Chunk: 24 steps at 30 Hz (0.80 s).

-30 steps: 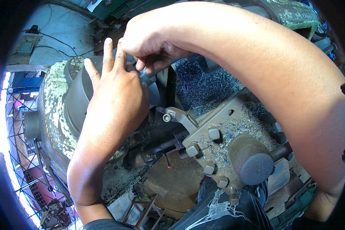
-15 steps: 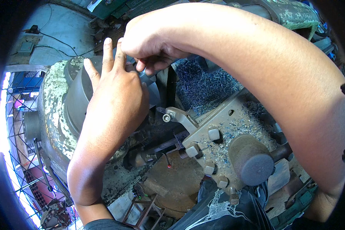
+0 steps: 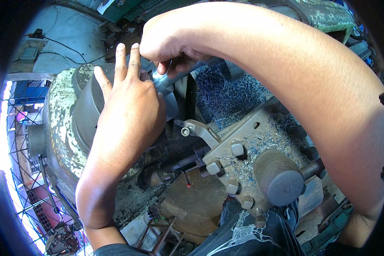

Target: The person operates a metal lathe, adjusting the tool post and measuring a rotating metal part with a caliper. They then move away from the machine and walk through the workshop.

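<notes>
Past the bolted metal block (image 3: 243, 130), three fingers of the left hand (image 3: 131, 100) were spread beside a grey metal bar (image 3: 162, 82) partly covered by the narrowly curled right hand (image 3: 165, 48), though neither hand's grip could be told, and metal shavings (image 3: 228, 100) were strewn farther below.

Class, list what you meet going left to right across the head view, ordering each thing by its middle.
Window grille, paint-worn machine housing, left hand, right hand, metal shavings, thick round metal knob.
</notes>
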Motion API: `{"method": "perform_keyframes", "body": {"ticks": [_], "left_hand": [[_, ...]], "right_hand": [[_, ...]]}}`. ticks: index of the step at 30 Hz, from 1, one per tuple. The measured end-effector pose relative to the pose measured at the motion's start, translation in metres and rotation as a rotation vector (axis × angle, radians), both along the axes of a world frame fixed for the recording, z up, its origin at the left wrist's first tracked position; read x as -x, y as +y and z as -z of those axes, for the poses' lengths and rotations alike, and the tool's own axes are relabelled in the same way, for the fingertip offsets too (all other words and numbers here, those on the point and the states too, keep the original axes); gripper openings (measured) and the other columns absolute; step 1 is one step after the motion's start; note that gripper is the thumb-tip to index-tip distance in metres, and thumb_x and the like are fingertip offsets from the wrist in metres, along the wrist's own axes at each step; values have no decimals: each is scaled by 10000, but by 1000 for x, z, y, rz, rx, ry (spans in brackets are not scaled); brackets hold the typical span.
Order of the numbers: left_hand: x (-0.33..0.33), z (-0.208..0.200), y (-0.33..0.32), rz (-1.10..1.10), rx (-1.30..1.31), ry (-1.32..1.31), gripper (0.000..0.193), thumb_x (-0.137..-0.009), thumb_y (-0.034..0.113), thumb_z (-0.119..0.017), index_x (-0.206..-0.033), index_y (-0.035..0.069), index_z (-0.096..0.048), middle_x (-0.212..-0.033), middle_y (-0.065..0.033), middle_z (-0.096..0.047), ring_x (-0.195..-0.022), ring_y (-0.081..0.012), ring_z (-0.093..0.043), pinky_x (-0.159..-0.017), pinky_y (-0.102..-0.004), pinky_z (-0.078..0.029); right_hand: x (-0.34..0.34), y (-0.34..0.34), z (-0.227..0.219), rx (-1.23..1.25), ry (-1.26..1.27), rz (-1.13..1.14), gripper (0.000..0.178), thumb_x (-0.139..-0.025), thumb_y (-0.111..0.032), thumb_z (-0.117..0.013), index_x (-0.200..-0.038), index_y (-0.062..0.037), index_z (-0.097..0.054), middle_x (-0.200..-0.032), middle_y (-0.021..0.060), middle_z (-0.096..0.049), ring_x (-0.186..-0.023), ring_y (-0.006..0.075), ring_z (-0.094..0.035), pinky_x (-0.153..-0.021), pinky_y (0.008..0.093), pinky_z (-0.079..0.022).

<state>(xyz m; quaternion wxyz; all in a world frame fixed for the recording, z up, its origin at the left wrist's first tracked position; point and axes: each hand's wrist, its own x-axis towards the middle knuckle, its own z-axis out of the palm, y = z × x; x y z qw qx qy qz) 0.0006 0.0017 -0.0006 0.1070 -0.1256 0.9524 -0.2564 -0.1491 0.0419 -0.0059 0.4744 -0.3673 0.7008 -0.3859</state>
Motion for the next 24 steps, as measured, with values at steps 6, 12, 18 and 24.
{"method": "perform_keyframes", "body": {"ticks": [6,12,18,24], "left_hand": [[0,0,-1,9,-12,3,450,-862,140,-593,-1283,-15,-613,-1523,-254,-320,-1495,-445,-151,-1118,-732,-182],[-1,-1,1,-2,-42,8,437,-850,138,-607,-1258,-16,-633,-1536,-257,-303,-1494,-447,-153,-1124,-726,-181],[0,0,0,0,-54,36,440,-846,140,-616,-1248,-39,-630,-1527,-275,-311,-1493,-445,-157,-1126,-721,-186],[0,0,0,-1,-46,21,434,-844,130,-615,-1242,-41,-634,-1526,-273,-312,-1492,-448,-159,-1125,-721,-191]], "right_hand": [[-2,2,2,-1,7,-3,336,-1018,-283,-497,-875,-8,-625,-628,49,-593,-465,112,-555,-445,242,-510],[-3,2,2,-3,12,-6,338,-1022,-279,-487,-876,-8,-625,-632,46,-597,-475,112,-563,-456,240,-513],[-3,1,0,-2,18,-6,340,-1026,-275,-476,-878,-8,-625,-636,43,-601,-486,113,-570,-467,238,-517],[-4,1,0,2,26,-8,342,-1030,-271,-466,-879,-8,-625,-639,40,-606,-497,114,-578,-479,237,-520]]}}
